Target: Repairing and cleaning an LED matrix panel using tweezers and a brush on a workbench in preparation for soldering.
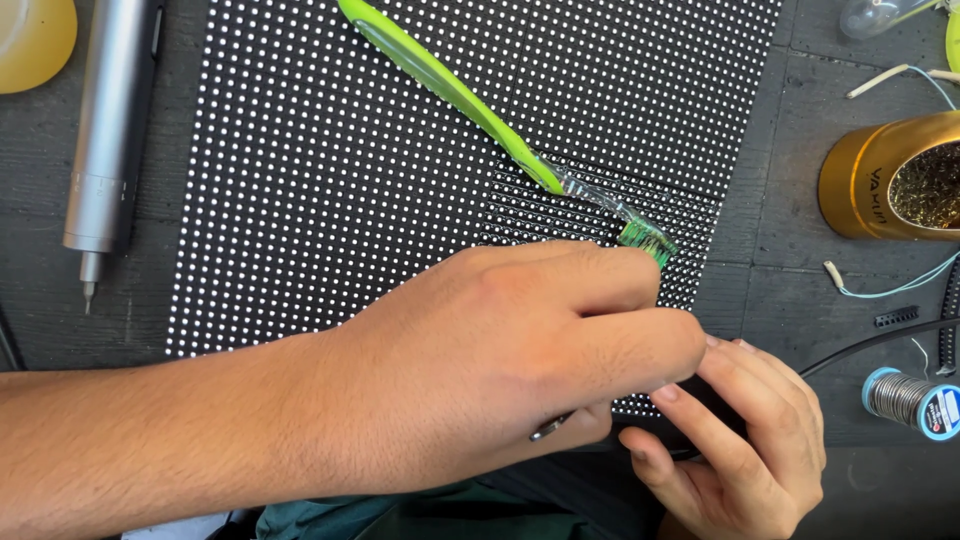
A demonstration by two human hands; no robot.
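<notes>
My left hand (500, 350) reaches in from the left and rests over the lower right corner of a black LED dot panel (300, 200). Its fingers are closed, and a thin metal end (550, 428), like tweezers, sticks out beneath the palm. My right hand (740, 440) is at the bottom right, touching the left fingers, curled around a dark tool that is mostly hidden. A black cable (880, 340) runs from it to the right. A green toothbrush (450, 90) lies diagonally on the panel, its bristle head just above my left knuckles.
A grey pen-shaped electric screwdriver (105, 130) lies left of the panel. A gold tin of brass wool (865, 185) stands at the right, with a solder spool (905, 398) below it. Thin loose wires (900, 285) lie on the dark tabletop. A yellow object (30, 40) sits top left.
</notes>
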